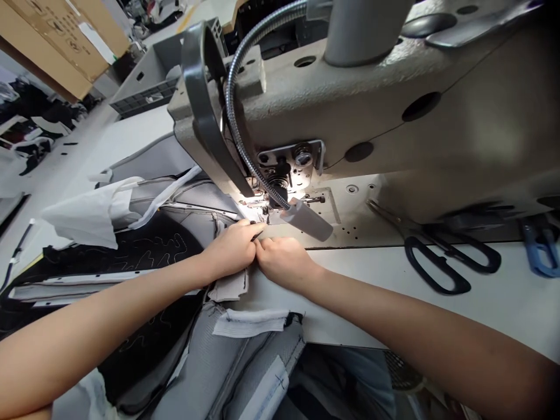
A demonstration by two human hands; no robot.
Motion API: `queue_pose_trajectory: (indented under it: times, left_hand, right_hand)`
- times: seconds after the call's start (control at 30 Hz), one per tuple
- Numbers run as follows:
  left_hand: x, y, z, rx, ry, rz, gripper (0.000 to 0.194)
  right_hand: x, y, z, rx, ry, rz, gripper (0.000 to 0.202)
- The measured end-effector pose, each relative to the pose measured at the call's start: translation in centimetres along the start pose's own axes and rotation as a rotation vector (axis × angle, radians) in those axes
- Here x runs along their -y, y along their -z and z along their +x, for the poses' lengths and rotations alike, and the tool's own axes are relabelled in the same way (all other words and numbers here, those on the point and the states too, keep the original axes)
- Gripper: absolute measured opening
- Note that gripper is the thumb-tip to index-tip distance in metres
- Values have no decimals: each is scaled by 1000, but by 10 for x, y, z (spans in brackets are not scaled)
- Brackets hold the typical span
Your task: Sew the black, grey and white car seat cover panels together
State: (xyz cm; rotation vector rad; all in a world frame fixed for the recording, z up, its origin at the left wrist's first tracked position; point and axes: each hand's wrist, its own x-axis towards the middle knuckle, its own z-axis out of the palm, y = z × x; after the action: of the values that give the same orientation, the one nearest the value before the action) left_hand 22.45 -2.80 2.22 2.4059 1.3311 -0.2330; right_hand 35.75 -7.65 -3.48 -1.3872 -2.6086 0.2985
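Observation:
Just in front of the needle area of a sewing machine (284,111), my left hand (231,248) is closed on the edge of a grey fabric piece (188,227). My right hand (286,262) meets it there, fingers curled and pinched at the same spot; what lies between its fingertips is hidden. The fabric carries white strips and black backing (166,239), spreads left over the table, and drapes down at the front. A small lamp (308,219) on a flexible metal hose lights the stitching spot.
Black-handled scissors (437,262) lie right of my right hand, partly on the machine bed. Blue-handled snips (542,248) rest at the far right. Behind the machine stand a grey plastic crate (144,87) and a cardboard box (61,41).

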Motion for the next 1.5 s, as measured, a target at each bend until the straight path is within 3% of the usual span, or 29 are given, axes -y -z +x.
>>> queue_pose_trajectory:
  times: [0.1,0.23,0.5,0.77,0.9,1.13,1.5]
  left_hand:
    - [5,-4,-7,-17,33,73,51]
    - [12,-1,-3,-13,-19,12,42]
    - [4,17,11,137,-52,-247,20]
    - [4,17,15,237,-86,-274,35]
    - [10,14,19,194,-126,-150,43]
    - [15,10,21,143,-22,85,52]
    - [18,5,15,88,-35,19,60]
  right_hand:
    - [-2,-1,-2,-47,8,22,33]
    - [-2,1,2,-13,-9,60,30]
    - [0,4,12,79,31,78,21]
    - [3,-2,12,84,37,63,25]
    - [3,-3,15,89,8,58,24]
    - [4,-4,18,85,-48,59,21]
    - [4,-3,14,55,-77,30,18]
